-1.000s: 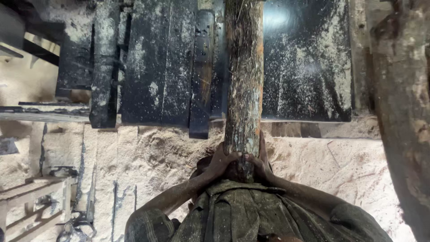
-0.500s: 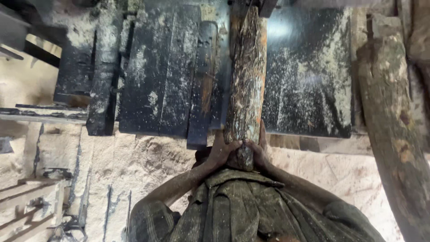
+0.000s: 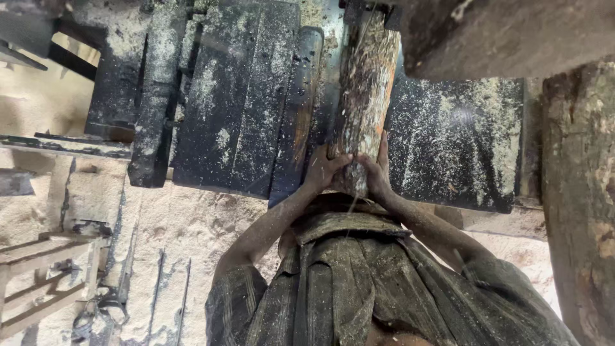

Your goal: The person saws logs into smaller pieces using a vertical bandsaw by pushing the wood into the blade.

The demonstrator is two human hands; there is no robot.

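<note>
A rough log (image 3: 364, 96) with bark lies lengthwise on a dark metal saw table (image 3: 243, 102) dusted with sawdust. My left hand (image 3: 325, 168) and my right hand (image 3: 375, 170) both press against the log's near end, fingers wrapped around its sides. The far end of the log reaches dark machine parts at the top, where chips fly. My striped shirt fills the bottom of the view.
A thick log (image 3: 580, 205) stands along the right edge, and a heavy dark beam (image 3: 506, 32) crosses the top right. A metal fence rail (image 3: 154, 102) runs along the table's left side. Sawdust covers the floor (image 3: 173, 243); a wooden frame (image 3: 45, 282) lies bottom left.
The log has slid forward across the table, away from me, with both hands following its near end. Less of the log is on my side now.
</note>
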